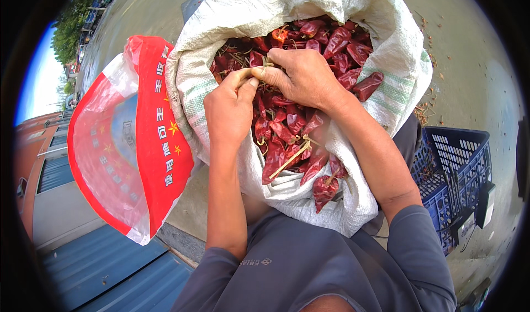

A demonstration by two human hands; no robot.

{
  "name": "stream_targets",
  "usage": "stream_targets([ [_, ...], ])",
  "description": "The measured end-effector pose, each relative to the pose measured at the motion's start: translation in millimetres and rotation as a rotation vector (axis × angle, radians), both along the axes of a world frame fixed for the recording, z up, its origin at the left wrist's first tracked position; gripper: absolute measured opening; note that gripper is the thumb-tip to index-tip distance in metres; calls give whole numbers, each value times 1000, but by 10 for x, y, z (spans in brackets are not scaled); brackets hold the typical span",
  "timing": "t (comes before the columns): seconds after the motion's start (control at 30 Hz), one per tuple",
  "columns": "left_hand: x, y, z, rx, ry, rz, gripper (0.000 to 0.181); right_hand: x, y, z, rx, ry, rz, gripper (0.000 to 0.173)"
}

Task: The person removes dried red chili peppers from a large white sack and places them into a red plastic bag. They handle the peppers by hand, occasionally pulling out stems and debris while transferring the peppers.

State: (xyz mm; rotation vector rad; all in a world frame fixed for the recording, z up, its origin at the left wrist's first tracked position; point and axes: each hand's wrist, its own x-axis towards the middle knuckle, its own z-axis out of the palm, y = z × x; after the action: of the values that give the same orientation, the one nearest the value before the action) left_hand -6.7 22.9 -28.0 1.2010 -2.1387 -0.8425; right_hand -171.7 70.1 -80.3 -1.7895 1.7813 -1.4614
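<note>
A white woven sack with faint green stripes stands before me, its mouth rolled back. Dried red chillies fill it, many with their stems on. My left hand and my right hand meet over the pile, thumbs and forefingers pinched together around a thin dry stem. Whether a chilli hangs from that stem is hidden by the fingers. A pale forked stalk lies on the chillies nearer my body. One chilli rests on the sack's near fold, another at its right inner edge.
Left of the sack, a red and clear plastic bag bearing printed writing bulges outward. At right, a blue plastic crate has box-like devices on its side. Stem scraps litter the ground. Blue corrugated sheeting spans the lower left.
</note>
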Motion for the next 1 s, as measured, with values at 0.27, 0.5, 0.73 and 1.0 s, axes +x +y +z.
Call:
stream_targets([
  [0.27,-8,-59,238,-752,-396,-350,22,-18,-5,-101,-30,-16,99,37],
  [0.5,30,-22,-31,50,-43,-230,14,-2,32,11,-86,51,58,32],
  [0.73,201,-124,-295,518,498,-289,11,-36,68,131,98,-1065,284,43],
  [1.0,-50,-809,-134,-230,-446,224,33,-211,51,102,11,-1271,366,33],
])
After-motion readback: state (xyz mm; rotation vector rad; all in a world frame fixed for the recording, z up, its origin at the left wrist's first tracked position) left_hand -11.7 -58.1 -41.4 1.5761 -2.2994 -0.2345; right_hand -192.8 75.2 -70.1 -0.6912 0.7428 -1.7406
